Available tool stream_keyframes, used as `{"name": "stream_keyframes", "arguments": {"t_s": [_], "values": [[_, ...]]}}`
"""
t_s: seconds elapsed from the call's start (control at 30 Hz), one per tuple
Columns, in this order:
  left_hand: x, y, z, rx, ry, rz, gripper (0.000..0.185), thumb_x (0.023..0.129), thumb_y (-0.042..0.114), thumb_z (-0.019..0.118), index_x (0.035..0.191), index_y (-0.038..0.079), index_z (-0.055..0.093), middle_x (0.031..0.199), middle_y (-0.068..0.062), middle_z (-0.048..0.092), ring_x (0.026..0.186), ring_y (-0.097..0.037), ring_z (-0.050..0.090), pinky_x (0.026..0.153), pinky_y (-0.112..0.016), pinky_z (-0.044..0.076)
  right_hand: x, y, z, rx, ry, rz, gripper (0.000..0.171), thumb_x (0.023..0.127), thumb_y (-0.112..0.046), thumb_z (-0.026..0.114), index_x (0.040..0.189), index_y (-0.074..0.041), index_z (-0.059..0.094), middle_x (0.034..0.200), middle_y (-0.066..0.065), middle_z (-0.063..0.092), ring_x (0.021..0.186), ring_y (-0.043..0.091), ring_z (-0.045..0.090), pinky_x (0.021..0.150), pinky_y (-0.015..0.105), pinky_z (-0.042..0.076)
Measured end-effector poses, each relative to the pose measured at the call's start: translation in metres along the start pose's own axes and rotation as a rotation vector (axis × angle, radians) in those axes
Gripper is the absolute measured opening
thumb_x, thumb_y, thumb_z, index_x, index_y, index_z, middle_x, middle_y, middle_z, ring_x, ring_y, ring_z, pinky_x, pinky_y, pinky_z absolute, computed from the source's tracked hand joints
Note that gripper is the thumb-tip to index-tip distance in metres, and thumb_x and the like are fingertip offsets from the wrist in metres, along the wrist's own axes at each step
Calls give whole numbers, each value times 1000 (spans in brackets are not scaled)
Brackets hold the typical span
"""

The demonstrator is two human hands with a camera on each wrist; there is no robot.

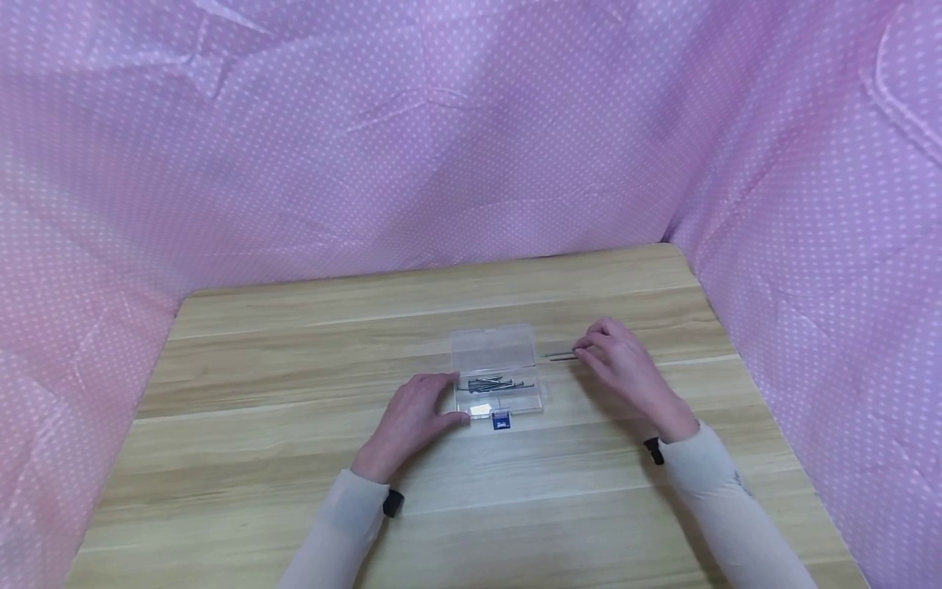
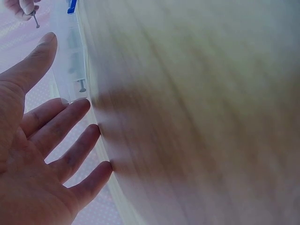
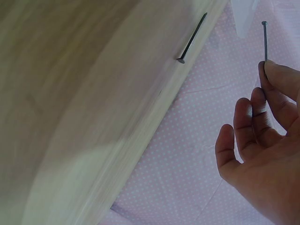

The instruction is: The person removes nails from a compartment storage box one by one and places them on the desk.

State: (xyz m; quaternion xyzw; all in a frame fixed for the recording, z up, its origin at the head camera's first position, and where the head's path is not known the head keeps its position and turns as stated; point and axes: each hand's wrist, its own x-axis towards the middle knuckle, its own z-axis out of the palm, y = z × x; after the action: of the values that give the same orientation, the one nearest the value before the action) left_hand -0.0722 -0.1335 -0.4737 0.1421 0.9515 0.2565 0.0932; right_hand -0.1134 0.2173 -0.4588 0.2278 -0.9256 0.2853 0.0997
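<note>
A small clear plastic box [image 1: 499,384] lies with its lid back on the wooden table [image 1: 294,368]; several grey nails [image 1: 491,383] lie inside. My left hand [image 1: 434,401] rests flat beside the box, straight fingers against its left edge; the left wrist view shows that hand [image 2: 61,136] spread next to the box [image 2: 70,56]. Right of the box, my right hand [image 1: 589,352] pinches one nail [image 1: 559,354] between thumb and fingertips. In the right wrist view this nail [image 3: 265,40] sticks up from my hand [image 3: 262,70], and a second nail [image 3: 191,40] lies loose on the table.
A small blue label [image 1: 500,420] sits at the box's front edge. Pink dotted cloth [image 1: 471,147] walls the table in at the back and both sides. Bare wood stretches to the left and toward the near edge.
</note>
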Motion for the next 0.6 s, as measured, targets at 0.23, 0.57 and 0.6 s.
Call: {"name": "stream_keyframes", "arguments": {"t_s": [0.23,0.57,0.6], "values": [[0,0,1,-5,5,5,73,83,44,86,142,8,62,136,-14,66,128,-34,58,110,-51,47,-7,7,-2,-24,-24,8,8,88,-1,79,95,0,76,99,11,64,93,30,60,84,48,53],[-1,0,1,-10,4,-3,74,83,45,86,142,7,61,137,-14,65,129,-33,58,110,-51,46,-11,14,-3,-58,-31,-12,10,85,3,80,94,0,76,97,11,64,90,30,61,82,48,54],[-1,0,2,-11,4,-2,74,83,45,86,142,7,61,137,-14,65,129,-33,58,110,-51,46,-12,15,-3,-62,-36,-10,10,85,3,80,94,0,76,97,11,64,91,30,61,82,48,54]]}}
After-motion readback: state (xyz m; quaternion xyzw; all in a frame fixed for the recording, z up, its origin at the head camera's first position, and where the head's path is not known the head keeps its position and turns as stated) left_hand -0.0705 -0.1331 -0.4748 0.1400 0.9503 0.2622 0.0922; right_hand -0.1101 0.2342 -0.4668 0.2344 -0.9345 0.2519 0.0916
